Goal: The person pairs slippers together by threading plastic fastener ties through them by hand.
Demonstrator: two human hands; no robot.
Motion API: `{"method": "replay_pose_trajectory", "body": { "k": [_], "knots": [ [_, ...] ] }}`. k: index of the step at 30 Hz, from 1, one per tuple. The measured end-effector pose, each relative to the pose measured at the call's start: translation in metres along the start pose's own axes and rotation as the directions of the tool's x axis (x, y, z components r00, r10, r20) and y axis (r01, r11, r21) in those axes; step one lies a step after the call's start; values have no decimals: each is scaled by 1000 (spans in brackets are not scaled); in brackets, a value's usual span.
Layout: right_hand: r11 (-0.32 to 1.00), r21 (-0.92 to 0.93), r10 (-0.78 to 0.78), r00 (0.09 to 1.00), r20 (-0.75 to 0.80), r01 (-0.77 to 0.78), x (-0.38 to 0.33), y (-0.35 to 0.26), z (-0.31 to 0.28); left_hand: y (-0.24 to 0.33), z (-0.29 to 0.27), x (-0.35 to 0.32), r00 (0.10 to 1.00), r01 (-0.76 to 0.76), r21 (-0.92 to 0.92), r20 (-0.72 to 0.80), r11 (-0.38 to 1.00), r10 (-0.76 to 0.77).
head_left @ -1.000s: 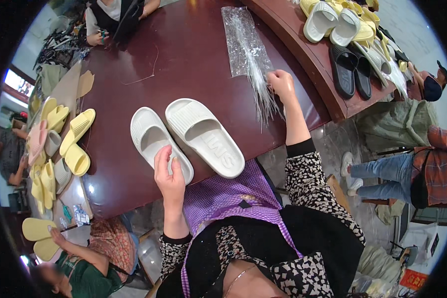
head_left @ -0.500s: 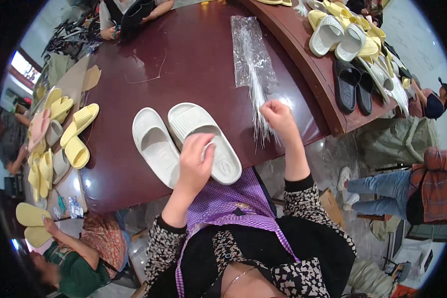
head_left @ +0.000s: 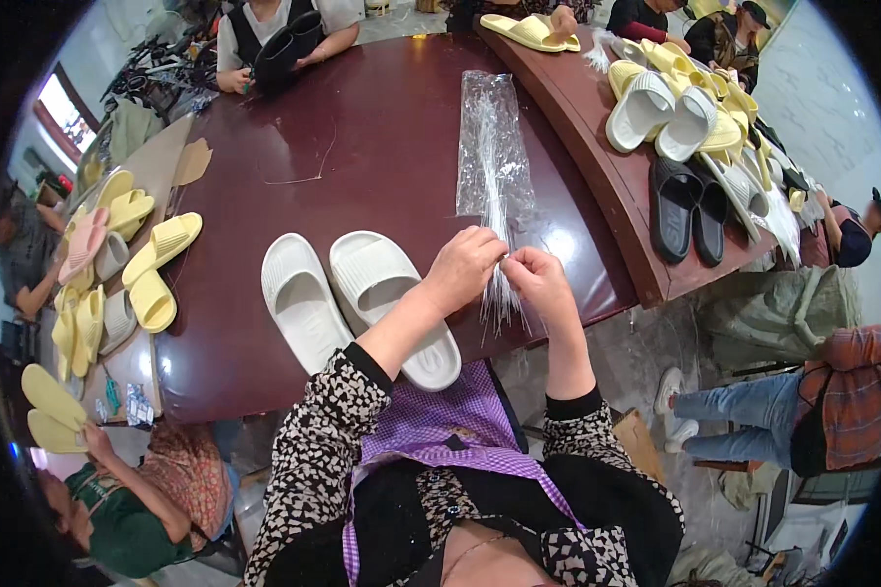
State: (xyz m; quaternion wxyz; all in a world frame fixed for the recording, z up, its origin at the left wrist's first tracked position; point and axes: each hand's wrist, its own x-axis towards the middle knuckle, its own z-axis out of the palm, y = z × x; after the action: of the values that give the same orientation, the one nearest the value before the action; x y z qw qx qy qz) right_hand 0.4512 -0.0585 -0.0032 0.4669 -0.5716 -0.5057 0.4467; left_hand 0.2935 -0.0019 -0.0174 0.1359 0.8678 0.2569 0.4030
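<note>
head view: we see left hand (head_left: 465,266) and right hand (head_left: 541,284) both pinching thin plastic strands (head_left: 499,293), light, floppy, slippery, best gripped near ends.

We wear a black-and-white speckled long-sleeved top (head_left: 313,460), black ribbed cuffs, over it a purple checked apron (head_left: 431,440); bare left hand (head_left: 463,269), bare right hand (head_left: 538,284).

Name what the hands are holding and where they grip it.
Both hands, left hand and right hand, pinch the bundle of thin clear strands near its lower end.
</note>
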Motion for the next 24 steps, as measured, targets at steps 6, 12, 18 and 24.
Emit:
{"method": "replay_pose_trajectory", "body": {
  "k": [6,12,18,24],
  "knots": [
    [962,-197,-212,971,-110,188,29,27,-6,-2,0,-1,966,123,-196,-199,973,-162],
    [493,-847,-510,855,-97,198,48,32,26,-9,12,-7,853,250,-695,-171,674,-493],
    [431,-897,-250,968,-14,98,79,39,21,19,-4,-13,788,401,-849,127,345,-602],
    [406,-909,-245,970,-8,95,89,42,12,34,-12,-31,740,385,-893,149,233,-656]
  ]
}}
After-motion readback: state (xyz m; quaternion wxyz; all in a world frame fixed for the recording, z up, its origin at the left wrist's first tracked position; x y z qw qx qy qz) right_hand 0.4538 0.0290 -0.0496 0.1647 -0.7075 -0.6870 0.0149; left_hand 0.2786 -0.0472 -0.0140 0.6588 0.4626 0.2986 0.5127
